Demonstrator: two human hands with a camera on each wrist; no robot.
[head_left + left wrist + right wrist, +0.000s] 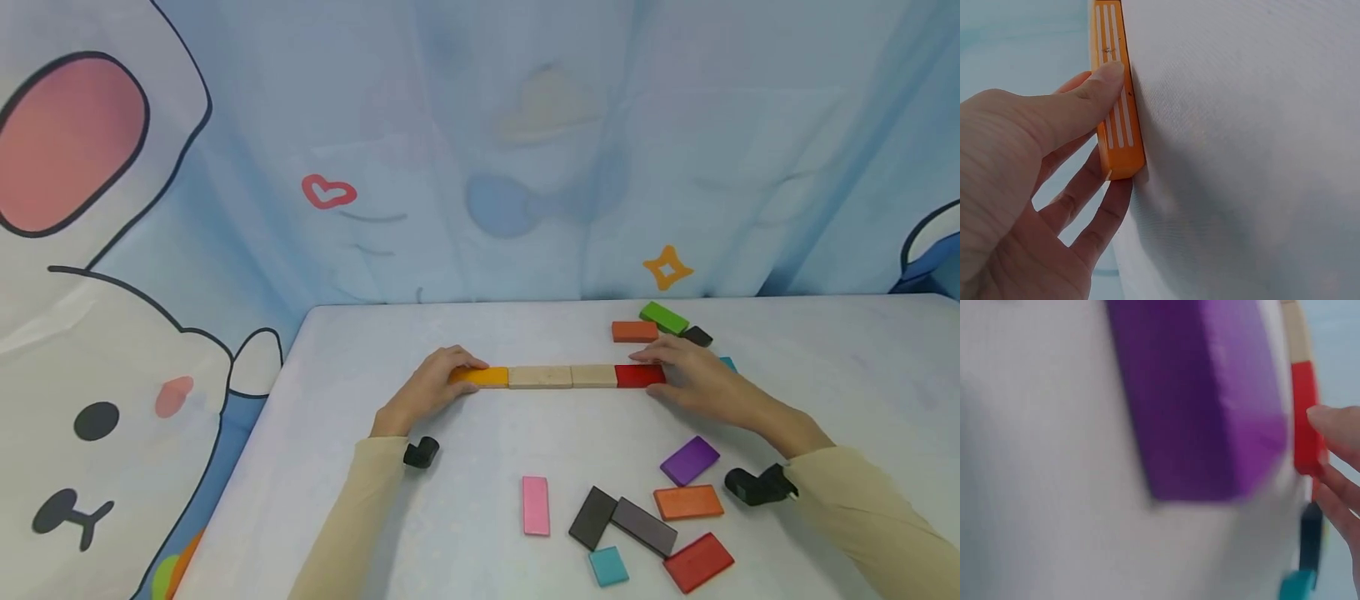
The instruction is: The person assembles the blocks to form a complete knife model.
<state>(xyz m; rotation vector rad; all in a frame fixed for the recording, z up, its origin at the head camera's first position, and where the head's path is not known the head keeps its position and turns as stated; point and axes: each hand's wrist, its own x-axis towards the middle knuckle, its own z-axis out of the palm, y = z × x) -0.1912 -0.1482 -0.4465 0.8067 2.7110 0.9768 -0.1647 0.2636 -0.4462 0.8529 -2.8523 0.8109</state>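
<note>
Four-sided blocks lie end to end in a straight row across the table: a yellow-orange block (491, 377), two plain wooden blocks (540, 377) and a red block (637, 376). My left hand (431, 387) pinches the yellow-orange block at the row's left end. White stripes mark that block's near side in the left wrist view, with the thumb on them and the other fingers behind. At the right end, my right hand (697, 379) holds the red block between thumb and fingers. Part of the right hand (1341, 444) shows at the edge of the right wrist view.
Behind the right hand lie orange (634, 332), green (664, 317) and black (697, 336) blocks, with a teal one partly hidden. Nearer me are pink (536, 506), dark grey (645, 527), teal (608, 567), purple (690, 461), orange (688, 502) and red (699, 563) blocks. A printed curtain (480, 167) hangs behind.
</note>
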